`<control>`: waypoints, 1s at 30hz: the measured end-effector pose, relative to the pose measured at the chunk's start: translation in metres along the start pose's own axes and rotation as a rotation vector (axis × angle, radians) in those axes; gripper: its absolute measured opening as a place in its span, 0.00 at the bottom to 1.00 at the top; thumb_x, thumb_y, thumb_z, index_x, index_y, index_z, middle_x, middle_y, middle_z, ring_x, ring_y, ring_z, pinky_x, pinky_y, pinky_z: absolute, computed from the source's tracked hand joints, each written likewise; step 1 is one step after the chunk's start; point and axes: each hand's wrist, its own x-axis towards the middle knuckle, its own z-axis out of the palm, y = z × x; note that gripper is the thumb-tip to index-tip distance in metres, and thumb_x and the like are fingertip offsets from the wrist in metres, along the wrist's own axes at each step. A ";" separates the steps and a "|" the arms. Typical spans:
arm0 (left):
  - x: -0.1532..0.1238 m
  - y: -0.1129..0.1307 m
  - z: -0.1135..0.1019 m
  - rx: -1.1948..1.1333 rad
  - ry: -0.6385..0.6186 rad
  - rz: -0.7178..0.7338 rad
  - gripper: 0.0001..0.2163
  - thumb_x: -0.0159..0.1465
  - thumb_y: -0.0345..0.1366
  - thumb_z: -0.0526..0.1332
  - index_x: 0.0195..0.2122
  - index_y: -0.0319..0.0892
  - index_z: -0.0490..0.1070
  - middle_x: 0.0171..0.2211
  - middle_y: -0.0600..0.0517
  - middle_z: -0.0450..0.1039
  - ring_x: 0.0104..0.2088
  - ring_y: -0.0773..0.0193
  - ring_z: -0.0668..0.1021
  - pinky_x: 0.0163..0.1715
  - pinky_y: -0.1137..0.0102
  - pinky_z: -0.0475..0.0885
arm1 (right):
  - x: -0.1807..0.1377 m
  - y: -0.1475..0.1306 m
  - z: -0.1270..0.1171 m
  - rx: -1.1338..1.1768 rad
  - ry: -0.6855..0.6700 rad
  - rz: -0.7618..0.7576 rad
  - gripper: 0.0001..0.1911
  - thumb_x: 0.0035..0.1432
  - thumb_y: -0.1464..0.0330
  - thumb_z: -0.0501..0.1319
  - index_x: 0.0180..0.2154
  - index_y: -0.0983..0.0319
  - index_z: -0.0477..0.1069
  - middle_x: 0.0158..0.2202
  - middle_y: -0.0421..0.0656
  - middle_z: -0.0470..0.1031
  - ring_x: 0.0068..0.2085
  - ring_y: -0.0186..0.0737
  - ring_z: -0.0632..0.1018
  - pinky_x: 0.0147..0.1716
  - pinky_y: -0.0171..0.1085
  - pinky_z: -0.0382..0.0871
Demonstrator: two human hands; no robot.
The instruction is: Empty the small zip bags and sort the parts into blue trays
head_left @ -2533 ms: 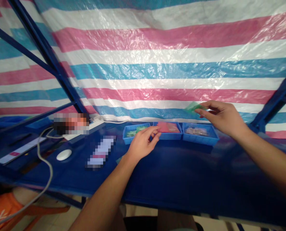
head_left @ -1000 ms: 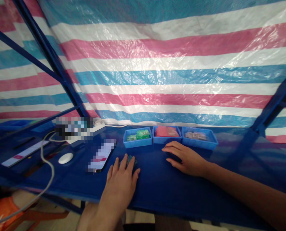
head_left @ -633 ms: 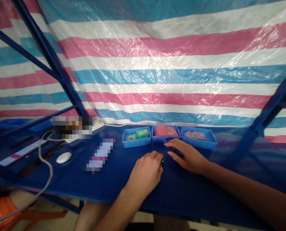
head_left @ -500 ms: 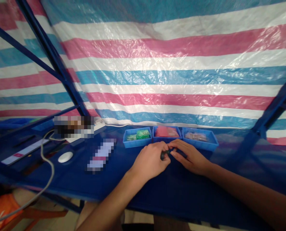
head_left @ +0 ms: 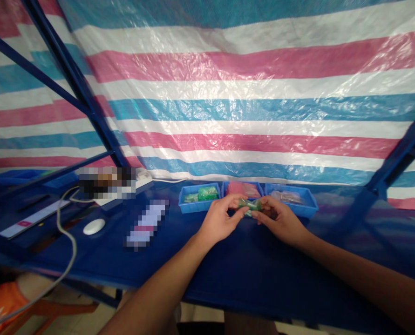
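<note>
Between my two hands, just in front of the bins, is a small clear plastic bag (head_left: 249, 204) with something dark green in it; its contents are too small to make out. My left hand (head_left: 224, 215) pinches the bag's left side between thumb and fingers. On the other side my right hand (head_left: 276, 217) is closed on its right end. Behind the hands stand three blue bins: the left bin (head_left: 197, 207) with green packets (head_left: 207, 193), the middle bin (head_left: 224, 187) with pink packets (head_left: 241, 189), and the right bin (head_left: 307, 210) with clear packets (head_left: 287, 197).
A white computer mouse (head_left: 94, 226) and a blurred-out phone-like object (head_left: 146, 223) lie left on the blue table (head_left: 249, 274). A pale cable (head_left: 73, 251) loops at the left, near a person in orange (head_left: 4, 302). Striped sheeting (head_left: 249, 111) hangs behind.
Both hands have lifted slightly toward the bins. The green plastic bag, mostly hidden in the fingers before, now shows stretched between them.
</note>
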 end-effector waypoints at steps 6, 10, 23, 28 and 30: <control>-0.002 -0.010 0.005 -0.062 0.005 0.056 0.20 0.67 0.36 0.68 0.60 0.43 0.72 0.32 0.54 0.77 0.31 0.67 0.79 0.35 0.73 0.73 | 0.001 -0.007 0.005 0.120 -0.008 0.090 0.17 0.63 0.53 0.71 0.39 0.59 0.75 0.33 0.40 0.79 0.31 0.38 0.77 0.34 0.39 0.73; -0.002 -0.006 0.004 -0.127 -0.071 0.038 0.18 0.71 0.39 0.65 0.60 0.43 0.73 0.39 0.50 0.81 0.38 0.63 0.82 0.41 0.70 0.75 | 0.001 -0.008 0.006 0.180 -0.008 0.088 0.18 0.61 0.52 0.72 0.40 0.59 0.73 0.32 0.38 0.76 0.30 0.37 0.77 0.33 0.39 0.74; -0.002 -0.001 0.002 -0.015 -0.043 0.078 0.17 0.70 0.43 0.66 0.58 0.45 0.78 0.44 0.47 0.81 0.41 0.60 0.82 0.39 0.70 0.78 | 0.002 -0.006 0.004 0.259 0.080 0.091 0.23 0.61 0.55 0.73 0.54 0.56 0.75 0.34 0.39 0.81 0.31 0.39 0.80 0.31 0.40 0.78; -0.003 -0.002 -0.001 0.194 -0.098 0.226 0.20 0.68 0.38 0.69 0.60 0.49 0.76 0.62 0.43 0.70 0.59 0.53 0.78 0.54 0.62 0.79 | 0.004 -0.004 0.000 0.308 0.136 0.165 0.20 0.58 0.55 0.75 0.47 0.58 0.79 0.38 0.43 0.84 0.32 0.40 0.81 0.31 0.40 0.78; -0.002 -0.004 -0.004 0.227 -0.066 0.261 0.14 0.71 0.35 0.64 0.57 0.49 0.78 0.61 0.43 0.71 0.61 0.53 0.76 0.61 0.58 0.76 | 0.004 -0.005 0.000 0.308 0.130 0.184 0.20 0.59 0.53 0.73 0.48 0.59 0.80 0.37 0.43 0.83 0.32 0.41 0.81 0.29 0.39 0.77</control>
